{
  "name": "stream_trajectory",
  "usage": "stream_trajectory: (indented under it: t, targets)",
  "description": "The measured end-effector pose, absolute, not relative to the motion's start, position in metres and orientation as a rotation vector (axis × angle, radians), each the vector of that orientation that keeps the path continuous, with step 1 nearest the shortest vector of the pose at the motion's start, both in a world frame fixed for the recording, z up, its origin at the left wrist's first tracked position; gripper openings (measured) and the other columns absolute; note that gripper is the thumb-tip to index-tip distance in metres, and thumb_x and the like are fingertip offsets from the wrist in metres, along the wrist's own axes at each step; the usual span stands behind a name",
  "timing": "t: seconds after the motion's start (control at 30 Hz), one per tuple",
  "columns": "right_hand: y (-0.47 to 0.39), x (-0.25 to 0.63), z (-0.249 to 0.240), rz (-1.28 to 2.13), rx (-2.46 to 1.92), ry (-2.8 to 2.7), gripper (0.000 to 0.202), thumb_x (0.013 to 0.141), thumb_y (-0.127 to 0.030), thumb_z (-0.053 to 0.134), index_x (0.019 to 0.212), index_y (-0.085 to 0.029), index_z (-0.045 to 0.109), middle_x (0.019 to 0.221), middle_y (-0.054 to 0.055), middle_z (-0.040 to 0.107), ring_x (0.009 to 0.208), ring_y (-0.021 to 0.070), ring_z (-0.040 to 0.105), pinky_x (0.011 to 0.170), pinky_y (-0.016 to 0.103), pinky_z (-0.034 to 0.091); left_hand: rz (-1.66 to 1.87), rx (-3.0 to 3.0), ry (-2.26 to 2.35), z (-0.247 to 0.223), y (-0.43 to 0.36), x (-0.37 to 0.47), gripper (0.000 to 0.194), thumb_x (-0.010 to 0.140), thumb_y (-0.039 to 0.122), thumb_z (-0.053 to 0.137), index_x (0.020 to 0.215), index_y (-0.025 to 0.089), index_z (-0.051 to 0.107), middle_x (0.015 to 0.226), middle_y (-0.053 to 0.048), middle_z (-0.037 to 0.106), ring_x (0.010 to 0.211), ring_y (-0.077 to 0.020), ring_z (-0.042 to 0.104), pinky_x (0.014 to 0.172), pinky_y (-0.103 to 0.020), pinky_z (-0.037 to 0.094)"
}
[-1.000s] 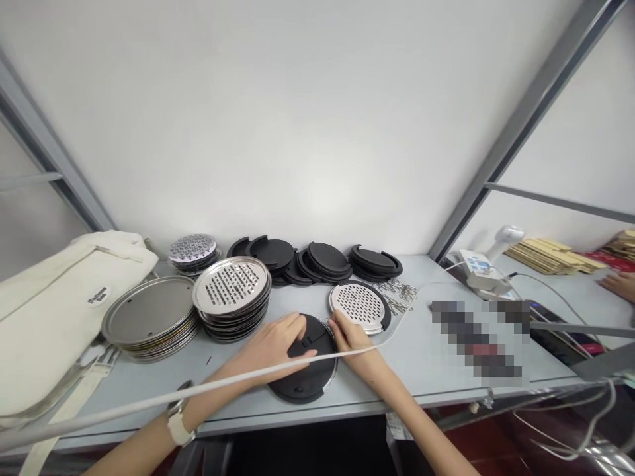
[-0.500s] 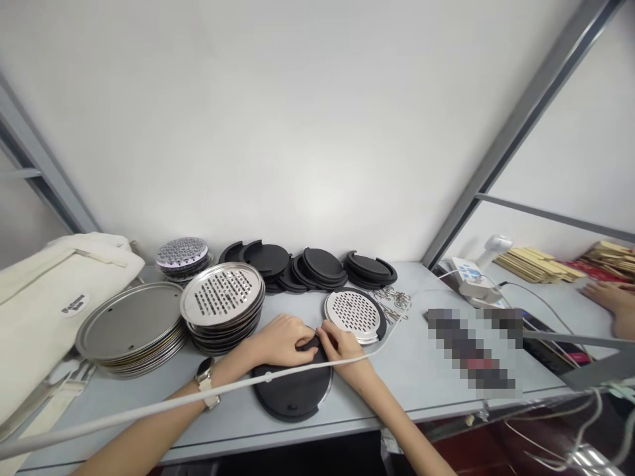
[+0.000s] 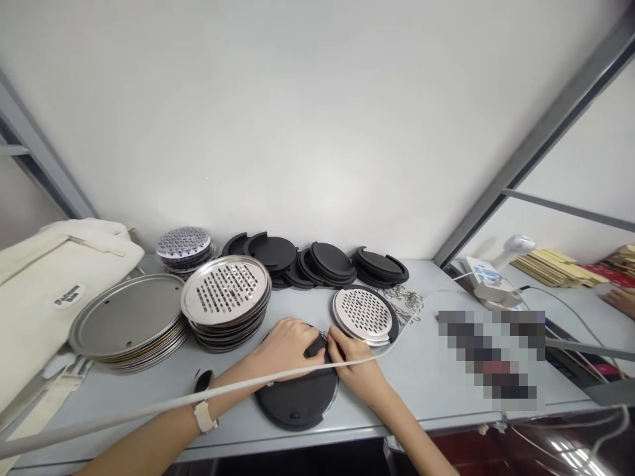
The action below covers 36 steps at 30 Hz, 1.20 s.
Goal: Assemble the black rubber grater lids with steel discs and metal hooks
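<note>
A round black disc [image 3: 296, 400] lies near the table's front edge, a sliver of silver metal showing along its right side. My left hand [image 3: 288, 347] is closed on the far rim of this disc, thumb and fingers pressing there. My right hand [image 3: 354, 360] pinches a small metal wire clip [image 3: 324, 336] at the same rim; its fingers hide most of the clip. Just beyond my right hand sits a perforated silver disc [image 3: 364, 313] with a black edge piece. To the upper right lie several loose wire clips [image 3: 407, 297].
Left stand a stack of slotted metal discs [image 3: 225, 291], a stack of larger plain plates [image 3: 133, 317] and a cream bag [image 3: 49, 291]. Several black discs [image 3: 327, 259] line the wall. A white cable [image 3: 238, 389] crosses in front. A co-worker's hand [image 3: 622, 301] shows far right.
The view has shifted slightly, moving the scene's right side further right. Both hands stay at the disc's far rim, and the metal wire clip now shows more clearly between them.
</note>
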State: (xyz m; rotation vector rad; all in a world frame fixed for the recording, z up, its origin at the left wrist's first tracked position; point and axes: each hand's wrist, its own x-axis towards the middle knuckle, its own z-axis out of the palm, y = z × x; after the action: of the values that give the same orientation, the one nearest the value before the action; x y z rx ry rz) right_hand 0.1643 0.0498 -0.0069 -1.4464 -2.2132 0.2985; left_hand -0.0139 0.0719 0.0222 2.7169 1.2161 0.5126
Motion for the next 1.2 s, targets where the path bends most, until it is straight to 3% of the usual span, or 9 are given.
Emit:
stream_trajectory:
  t: [0.47,0.9,1.2]
  targets:
    - [0.0506,0.1678,-0.0090,0.396,-1.432,-2.182,0.026,0.095,-0.029,0.031,0.076,-0.021,0.046,0.060,0.000,0.052,0.055,0.0149,0.050,0.055,0.026,0.027,0.438,2.728,1.225,0.0227,0.0745,-0.0141,0.026,0.082,0.038,0.051,0.067,0.018,0.056,0.069,-0.003,0.065,0.067,-0.0190,0.059,0.065,-0.028,0.037]
    - [0.0502,0.1655,-0.0026,0.645,-1.400,-2.036,0.035,0.095,-0.036,0.034,0.064,-0.020,0.035,0.055,-0.004,0.037,0.052,0.0109,0.041,0.054,0.023,0.029,0.446,2.747,1.214,0.0209,0.0745,-0.0145,0.026,0.084,0.039,0.050,0.069,0.018,0.056,0.071,-0.002,0.065,0.070,-0.0188,0.060,0.067,-0.029,0.037]
    - [0.0508,0.1664,-0.0102,0.525,-1.399,-2.052,0.026,0.095,-0.032,0.033,0.076,-0.020,0.046,0.061,-0.001,0.047,0.056,0.0137,0.047,0.056,0.024,0.031,0.458,2.756,1.222,0.0217,0.0744,-0.0141,0.027,0.084,0.040,0.050,0.068,0.018,0.055,0.070,-0.001,0.065,0.069,-0.0186,0.060,0.065,-0.029,0.037]
